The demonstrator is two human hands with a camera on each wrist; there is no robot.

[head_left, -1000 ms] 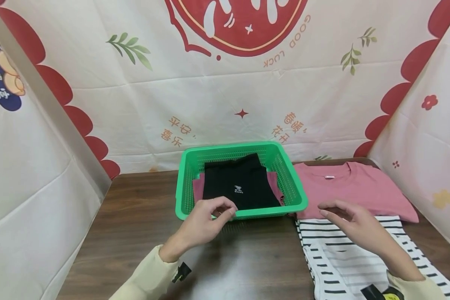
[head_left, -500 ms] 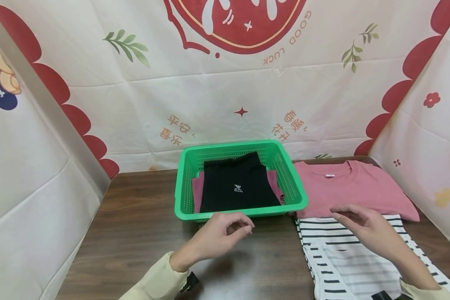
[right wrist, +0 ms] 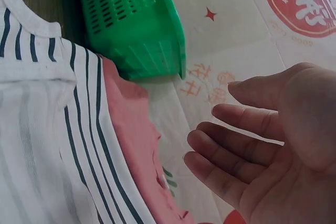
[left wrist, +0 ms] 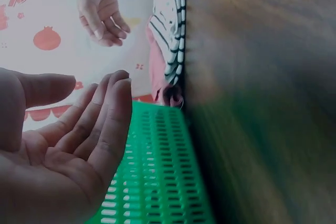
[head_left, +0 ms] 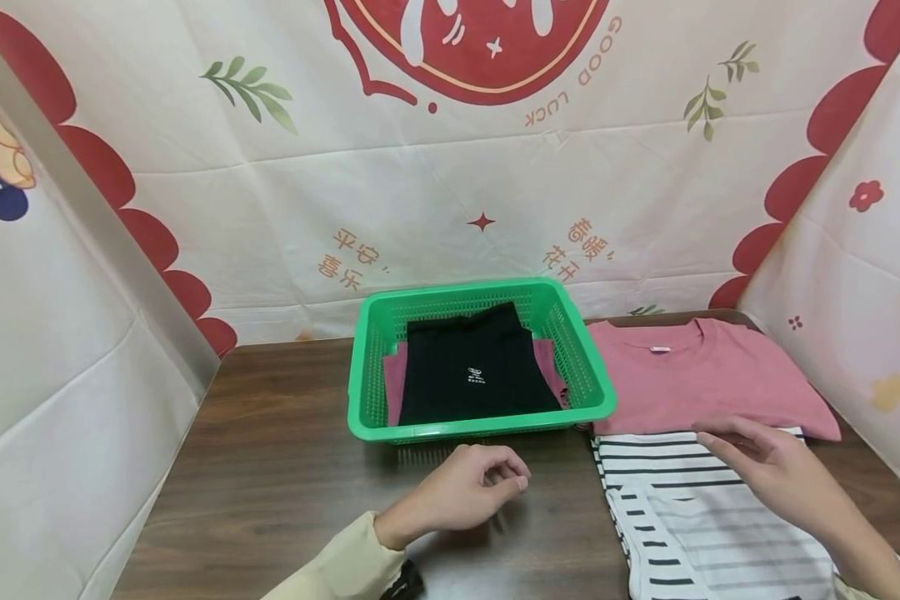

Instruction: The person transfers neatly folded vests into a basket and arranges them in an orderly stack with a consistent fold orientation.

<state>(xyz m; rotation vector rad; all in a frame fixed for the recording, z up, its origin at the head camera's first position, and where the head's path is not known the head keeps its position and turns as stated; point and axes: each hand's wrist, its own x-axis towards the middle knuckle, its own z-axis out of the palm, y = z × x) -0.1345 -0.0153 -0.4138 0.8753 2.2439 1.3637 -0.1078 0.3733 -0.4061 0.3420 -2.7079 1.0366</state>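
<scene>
My left hand (head_left: 468,487) hovers over the table just in front of the green basket (head_left: 487,429), its fingers loosely bent with nothing in them. Inside the basket lies a folded black garment (head_left: 472,367) with a small white print, on top of a dark pink cloth (head_left: 394,383). My right hand (head_left: 776,475) is above the black-and-white striped shirt (head_left: 660,458), empty, with relaxed fingers. Behind the striped shirt, a pink T-shirt (head_left: 690,379) is spread out; the striped shirt overlaps its near edge. In the right wrist view the right hand (right wrist: 278,145) touches no cloth.
The brown wooden table (head_left: 270,467) runs up to a printed white cloth backdrop (head_left: 420,192). White cloth walls (head_left: 75,333) close in the left and right sides. The basket stands near the table's back edge, beside the pink T-shirt.
My left hand has drawn back from the basket's front rim, toward me and to the right. My right hand has shifted right and slightly nearer. The basket and clothes stay put.
</scene>
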